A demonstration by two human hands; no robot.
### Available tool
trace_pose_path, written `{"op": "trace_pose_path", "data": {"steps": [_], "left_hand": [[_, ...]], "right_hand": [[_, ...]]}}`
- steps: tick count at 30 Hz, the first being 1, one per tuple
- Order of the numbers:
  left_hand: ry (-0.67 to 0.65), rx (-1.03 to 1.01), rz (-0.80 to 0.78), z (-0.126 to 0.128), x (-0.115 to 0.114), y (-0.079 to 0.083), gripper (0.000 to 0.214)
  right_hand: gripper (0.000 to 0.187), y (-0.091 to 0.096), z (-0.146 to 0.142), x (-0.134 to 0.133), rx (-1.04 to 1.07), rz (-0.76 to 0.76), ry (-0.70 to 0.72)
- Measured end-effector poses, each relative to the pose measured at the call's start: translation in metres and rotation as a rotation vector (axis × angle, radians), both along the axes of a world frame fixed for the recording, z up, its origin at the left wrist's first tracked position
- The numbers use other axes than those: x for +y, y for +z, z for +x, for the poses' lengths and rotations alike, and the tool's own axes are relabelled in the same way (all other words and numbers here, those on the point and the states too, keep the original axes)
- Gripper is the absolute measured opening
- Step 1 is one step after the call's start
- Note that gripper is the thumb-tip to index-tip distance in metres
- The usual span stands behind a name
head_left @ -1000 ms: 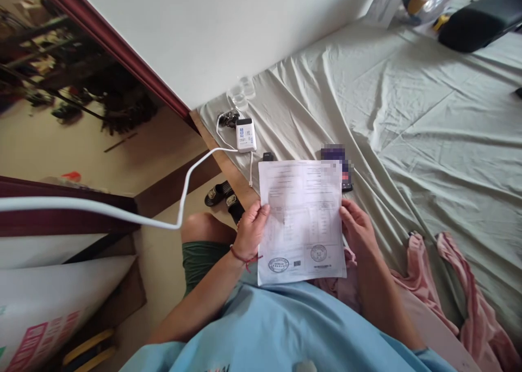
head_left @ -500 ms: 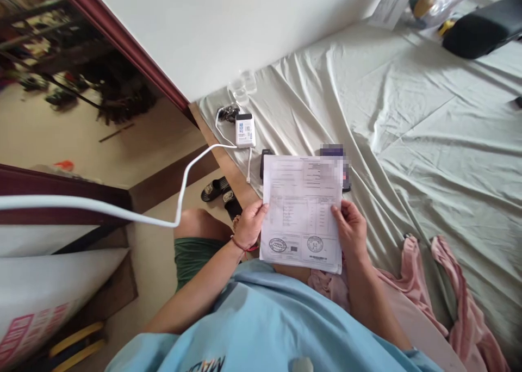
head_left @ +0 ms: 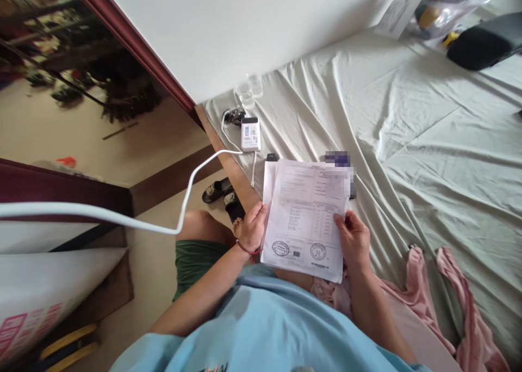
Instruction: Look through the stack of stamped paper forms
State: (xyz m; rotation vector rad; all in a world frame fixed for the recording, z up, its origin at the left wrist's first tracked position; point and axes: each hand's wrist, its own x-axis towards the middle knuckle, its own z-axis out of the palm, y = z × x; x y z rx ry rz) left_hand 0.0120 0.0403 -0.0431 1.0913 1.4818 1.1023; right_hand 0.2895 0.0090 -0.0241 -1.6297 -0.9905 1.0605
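Note:
A small stack of printed papers (head_left: pixel 304 219) with two round stamps lies across my lap, held at both sides. My left hand (head_left: pixel 253 226), with a red string at its wrist, pinches the left edge, thumb on top. On the right edge, my right hand (head_left: pixel 355 235) grips the sheets between thumb and fingers. The top sheet sits askew, so a strip of the sheet beneath (head_left: pixel 269 181) shows on the left. A dark object (head_left: pixel 272 157) peeks out behind the upper left corner. Another item (head_left: pixel 337 158), partly blurred out, is mostly covered at the upper right.
A white power bank (head_left: pixel 250 135) with a thick white cable (head_left: pixel 187 192) lies on the sheet-covered bed (head_left: pixel 416 160). Clear cups (head_left: pixel 249 89) stand by the wall. Pink cloth (head_left: pixel 468 301) lies to the right. Slippers (head_left: pixel 216 191) are on the floor. A black case (head_left: pixel 483 43) rests far right.
The top sheet has slid and turned slightly right against the one beneath, baring a strip at the left. Both hands keep their hold; the whole view has shifted a little.

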Motion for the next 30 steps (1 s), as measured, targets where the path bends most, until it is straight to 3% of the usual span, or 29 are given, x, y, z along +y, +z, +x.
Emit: {"op": "trace_pose_path", "data": {"steps": [4, 9, 14, 21, 25, 30], "left_hand": [[0.07, 0.059, 0.048, -0.001, 0.0, -0.001, 0.035], [0.075, -0.017, 0.034, 0.002, 0.0, -0.004, 0.031], [0.104, -0.02, 0.038, 0.005, -0.001, 0.006, 0.041], [0.086, 0.15, 0.053, -0.008, 0.007, 0.012, 0.037], [0.133, 0.196, 0.099, -0.013, 0.009, 0.009, 0.032], [0.101, 0.204, 0.095, -0.011, 0.005, 0.014, 0.031]], "right_hand": [[0.04, -0.002, -0.001, -0.001, -0.081, -0.004, -0.008], [0.047, -0.004, -0.002, -0.001, 0.037, 0.013, -0.007], [0.051, -0.002, -0.002, -0.001, 0.101, 0.034, -0.027], [0.047, 0.002, 0.003, 0.0, 0.157, 0.047, -0.114], [0.045, 0.01, 0.002, 0.002, 0.195, 0.037, -0.098], [0.045, 0.011, -0.002, 0.002, 0.2, 0.025, -0.059]]}}
